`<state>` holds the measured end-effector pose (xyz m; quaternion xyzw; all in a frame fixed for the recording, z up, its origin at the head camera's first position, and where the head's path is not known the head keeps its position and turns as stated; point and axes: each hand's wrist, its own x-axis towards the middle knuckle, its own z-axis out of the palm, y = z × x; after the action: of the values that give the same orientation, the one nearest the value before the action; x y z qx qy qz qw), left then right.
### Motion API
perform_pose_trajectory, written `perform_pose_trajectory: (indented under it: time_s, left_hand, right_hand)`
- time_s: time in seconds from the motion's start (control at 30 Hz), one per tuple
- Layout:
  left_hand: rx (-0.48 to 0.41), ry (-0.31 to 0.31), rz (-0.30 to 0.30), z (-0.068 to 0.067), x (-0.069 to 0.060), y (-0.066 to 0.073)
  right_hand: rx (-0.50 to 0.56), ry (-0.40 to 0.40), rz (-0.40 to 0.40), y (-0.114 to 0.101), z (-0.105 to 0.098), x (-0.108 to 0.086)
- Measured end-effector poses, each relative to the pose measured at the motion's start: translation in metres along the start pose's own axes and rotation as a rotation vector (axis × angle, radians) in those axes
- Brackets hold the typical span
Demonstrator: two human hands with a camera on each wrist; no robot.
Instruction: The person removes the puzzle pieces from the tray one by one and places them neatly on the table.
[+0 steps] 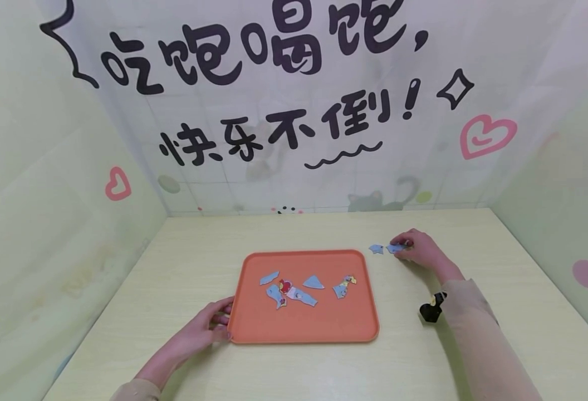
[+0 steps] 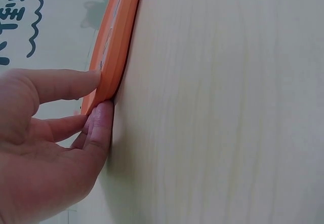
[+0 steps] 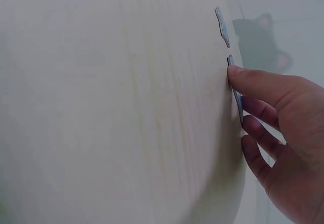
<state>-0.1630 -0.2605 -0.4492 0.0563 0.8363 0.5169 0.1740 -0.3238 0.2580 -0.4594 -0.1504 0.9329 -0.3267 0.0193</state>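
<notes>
while the left hand (image 1: 207,324) grips the orange tray (image 1: 304,327) at its left edge, seemingly to steady it, the right hand (image 1: 418,250) pinches a blue jigsaw piece (image 1: 393,249) by its edges, probably because it lies flat on the worktop (image 1: 194,250) outside the tray.

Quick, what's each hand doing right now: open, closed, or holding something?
Left hand: closed on the left edge of the orange tray.
Right hand: closed, thumb and fingers pinching a blue puzzle piece.

A pale backdrop (image 1: 254,189) bears black lettering (image 1: 292,128).
</notes>
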Motion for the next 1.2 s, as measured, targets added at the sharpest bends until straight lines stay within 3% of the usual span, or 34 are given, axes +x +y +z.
perform_pose_trajectory:
  time_s: [0.93,1.2]
  left_hand:
    - [0.031,0.02,-0.012,0.001,0.001,-0.003]
    - [0.032,0.022,-0.003,0.0,0.001,-0.001]
  right_hand:
    - [-0.073,-0.012,-0.042,-0.005,-0.005,0.003]
    - [-0.095,0.015,-0.093,-0.015,-0.009,0.008]
